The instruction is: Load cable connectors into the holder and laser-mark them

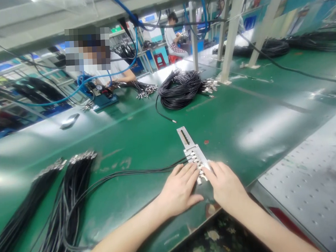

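A silver metal fixture [184, 137] with a long slot and a row of notches lies on the green bench before me. Several black cables [136, 172] come in from the left, their metal connectors [196, 161] seated side by side in the notches. My left hand [179, 186] lies flat across the cable ends at the fixture's lower left, its fingers stretched and thumb spread, so it is open. My right hand [226, 181] is closed on the fixture's right edge, thumb pressed on the connectors near the lower end. Its fingertips are partly hidden.
Two black cable bundles [76, 189] lie at left, and a coiled bundle [180, 90] sits farther back. Across the bench a person works beside a blue device with a gauge [101, 93]. White posts [232, 37] rise from the bench. A perforated metal surface [306, 172] is at right.
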A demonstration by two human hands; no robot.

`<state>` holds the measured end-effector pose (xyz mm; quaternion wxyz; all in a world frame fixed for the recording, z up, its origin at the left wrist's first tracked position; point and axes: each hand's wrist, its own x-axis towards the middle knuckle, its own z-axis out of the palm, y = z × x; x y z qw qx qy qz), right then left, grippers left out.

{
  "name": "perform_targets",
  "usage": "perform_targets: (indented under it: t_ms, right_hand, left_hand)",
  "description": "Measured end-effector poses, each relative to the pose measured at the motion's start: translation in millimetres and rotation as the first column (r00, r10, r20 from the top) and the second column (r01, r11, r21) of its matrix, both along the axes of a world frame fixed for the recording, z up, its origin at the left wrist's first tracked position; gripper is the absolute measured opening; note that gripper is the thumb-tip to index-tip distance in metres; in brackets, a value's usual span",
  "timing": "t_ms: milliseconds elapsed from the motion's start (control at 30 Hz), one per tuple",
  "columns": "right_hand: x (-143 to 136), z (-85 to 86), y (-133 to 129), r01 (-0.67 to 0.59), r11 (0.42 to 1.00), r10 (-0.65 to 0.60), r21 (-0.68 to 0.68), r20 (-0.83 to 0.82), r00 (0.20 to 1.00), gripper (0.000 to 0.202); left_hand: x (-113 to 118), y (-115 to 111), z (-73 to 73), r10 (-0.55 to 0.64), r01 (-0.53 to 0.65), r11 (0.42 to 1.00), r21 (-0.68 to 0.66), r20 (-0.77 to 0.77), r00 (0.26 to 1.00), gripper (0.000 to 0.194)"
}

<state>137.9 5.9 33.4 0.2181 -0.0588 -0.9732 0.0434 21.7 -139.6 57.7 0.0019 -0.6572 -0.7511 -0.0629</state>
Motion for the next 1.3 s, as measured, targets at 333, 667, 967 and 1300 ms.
perform_targets:
  t_ms: [333,667,967,1300]
  right_hand:
    - [-65.7,46.6,52.8,0.031,0.960,0.080,-0.277,0.381,0.921,0.039]
    - [-171.0,35.2,47.9,-0.033,0.987,0.091,-0.157,0.371,0.924,0.033]
    - [-189.8,59.4,53.0,-0.043,0.990,0.091,-0.134,0.376,0.922,0.023]
    - [-65.4,102.3,35.2,-0.261,0.965,0.260,-0.018,-0.018,0.965,0.024]
  left_hand:
    - [8.3,8.0,0.9,0.022,-0.022,1.000,-0.003,-0.073,0.997,0.086]
    - [7.4,12.3,-4.2,0.067,-0.064,0.996,0.067,-0.030,0.997,0.088]
    - [13.3,19.3,-2.6,0.114,-0.110,0.991,0.070,-0.061,0.992,0.078]
    - [10.7,21.8,2.3,0.200,-0.205,0.972,0.115,0.050,0.978,0.063]
